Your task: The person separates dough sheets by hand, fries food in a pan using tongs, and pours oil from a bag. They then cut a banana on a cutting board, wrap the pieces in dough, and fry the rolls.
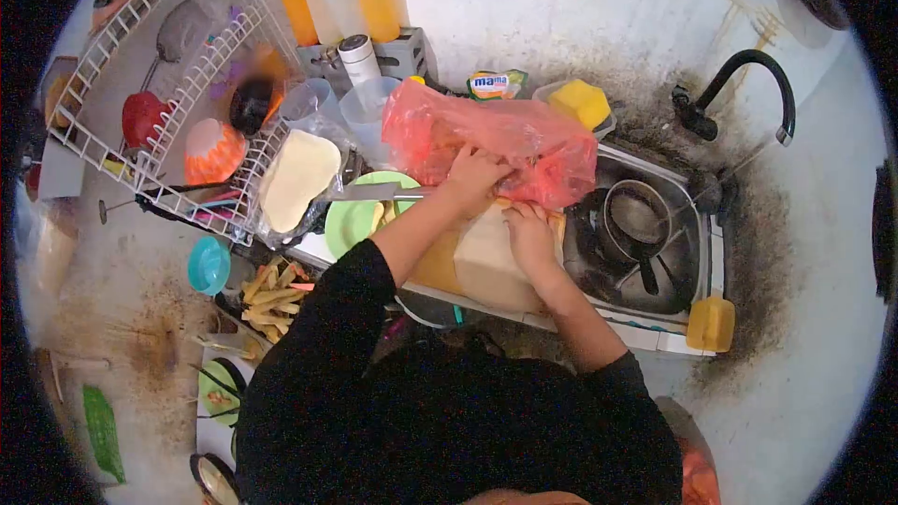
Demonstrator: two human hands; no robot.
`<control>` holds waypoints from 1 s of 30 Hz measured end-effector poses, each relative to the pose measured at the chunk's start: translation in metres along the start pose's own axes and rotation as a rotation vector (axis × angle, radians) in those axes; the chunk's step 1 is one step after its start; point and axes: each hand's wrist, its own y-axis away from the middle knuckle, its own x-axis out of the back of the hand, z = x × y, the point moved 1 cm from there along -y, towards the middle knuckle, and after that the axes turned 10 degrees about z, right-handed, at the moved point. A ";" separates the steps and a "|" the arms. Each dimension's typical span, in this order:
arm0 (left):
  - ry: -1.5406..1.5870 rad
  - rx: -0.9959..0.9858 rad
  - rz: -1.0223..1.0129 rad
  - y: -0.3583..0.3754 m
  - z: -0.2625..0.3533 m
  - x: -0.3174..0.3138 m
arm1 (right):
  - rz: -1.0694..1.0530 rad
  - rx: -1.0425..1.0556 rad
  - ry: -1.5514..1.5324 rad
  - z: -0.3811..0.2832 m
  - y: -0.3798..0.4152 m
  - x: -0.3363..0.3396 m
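A red translucent plastic bag [552, 136] lies across the back of a pale cutting board [491, 257] beside the sink. My left hand [475, 178] has its fingers bent on the bag's front part, gripping the plastic. Close by on the right, my right hand [531, 229] is at the bag's lower edge over the board, its fingertips closed on the plastic. The bag's contents cannot be made out. To the left of my left wrist, a knife blade [365, 192] lies over a light green plate [348, 223].
A metal sink [687, 290] holds a pan [636, 215] under a black faucet [748, 61]. A yellow sponge [580, 103] sits behind the bag. White dish rack [150, 164], tray of pale food [299, 178] and teal cup [209, 265] stand left.
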 end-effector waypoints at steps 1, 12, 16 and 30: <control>-0.004 0.016 -0.013 -0.004 -0.004 -0.002 | 0.007 0.015 0.021 -0.003 -0.001 0.002; -0.101 0.125 -0.077 -0.025 -0.010 -0.013 | -0.034 -0.171 0.085 -0.004 -0.026 -0.014; -0.082 0.133 -0.035 -0.021 -0.009 -0.010 | 0.057 -0.159 0.178 -0.005 -0.037 -0.018; -0.074 0.051 0.076 -0.004 -0.013 -0.020 | -0.256 0.128 -0.081 -0.045 0.073 0.043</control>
